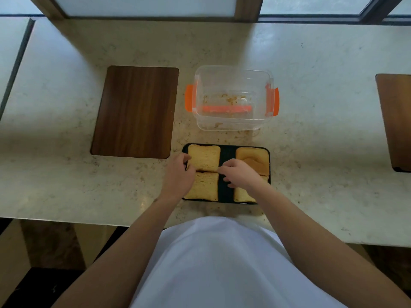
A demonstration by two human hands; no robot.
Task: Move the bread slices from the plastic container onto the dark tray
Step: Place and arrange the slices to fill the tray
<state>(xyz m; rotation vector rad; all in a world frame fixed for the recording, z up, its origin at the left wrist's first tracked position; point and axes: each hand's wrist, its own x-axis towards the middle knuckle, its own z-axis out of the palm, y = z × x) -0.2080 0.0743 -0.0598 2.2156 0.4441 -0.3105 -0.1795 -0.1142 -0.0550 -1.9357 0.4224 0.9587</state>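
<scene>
While the plastic container sits empty beyond the dark tray, both hands' fingers pinch the far-left bread slice: left hand outside, right hand inside.

Soft daylight comes through the frosted windows at the top, leaving the pale tabletop evenly lit, with broad faint shadows from the window posts. The wide-angle lens bends the tabletop's edges and the window frame toward the corners. The whole picture is slightly soft, without harsh glare.
</scene>
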